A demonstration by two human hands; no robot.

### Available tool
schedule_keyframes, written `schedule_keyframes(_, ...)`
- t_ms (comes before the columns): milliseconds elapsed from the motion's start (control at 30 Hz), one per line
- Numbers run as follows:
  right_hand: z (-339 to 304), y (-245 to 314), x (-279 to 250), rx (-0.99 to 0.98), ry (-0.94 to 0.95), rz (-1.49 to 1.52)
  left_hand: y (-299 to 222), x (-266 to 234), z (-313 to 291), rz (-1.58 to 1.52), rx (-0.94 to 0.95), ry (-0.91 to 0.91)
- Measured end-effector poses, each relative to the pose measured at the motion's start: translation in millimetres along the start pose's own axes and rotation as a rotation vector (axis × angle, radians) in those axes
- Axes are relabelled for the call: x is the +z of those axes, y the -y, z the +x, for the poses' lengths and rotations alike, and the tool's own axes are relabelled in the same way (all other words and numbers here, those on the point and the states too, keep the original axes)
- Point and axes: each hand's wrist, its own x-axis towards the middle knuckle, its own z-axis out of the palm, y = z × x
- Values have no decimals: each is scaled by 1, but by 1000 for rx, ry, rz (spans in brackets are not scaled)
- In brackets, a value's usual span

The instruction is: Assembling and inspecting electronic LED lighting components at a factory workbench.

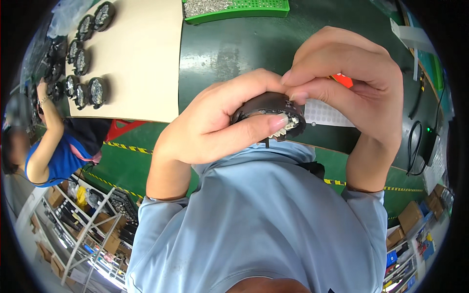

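Note:
My left hand [220, 117] is wrapped round a round black housing [266, 103], its thumb lying across the open side. Pale, toothed or shiny parts show inside that housing. At its right rim my right hand [349, 80] is closed in a pinch, thumb and forefinger tips together. Whatever sits between those fingertips is too small or hidden to tell. A small red-orange piece [343, 79] shows behind the right hand's fingers, and I cannot tell whether it is held. Below the right wrist lies a white sheet with rows of grey round dots [325, 115].
Several similar black round units [97, 93] stand on a beige board [141, 58] at left. A green tray [239, 12] of small metal pieces lies at the far edge of the dark green table [215, 53]. A co-worker [53, 151] in blue reaches in at left. Black cables [415, 146] lie at right.

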Motion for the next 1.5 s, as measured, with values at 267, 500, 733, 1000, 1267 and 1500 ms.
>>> schedule_keyframes(267,-4,-8,0,-12,63,72,6,0,-2,65,-23,32)
schedule_keyframes(500,-6,-3,6,226,-38,117,9,19,6,-337,-28,-199)
schedule_keyframes(733,-5,-9,20,319,-138,397,-1,18,16,-573,-82,-367)
schedule_keyframes(1000,1,4,34,464,-59,486,3,18,16,-605,-15,-446)
schedule_keyframes(1267,3,9,48,506,-198,496,6,21,17,-518,19,-529)
schedule_keyframes(1500,2,9,51,544,-262,536,7,18,19,-564,51,-519)
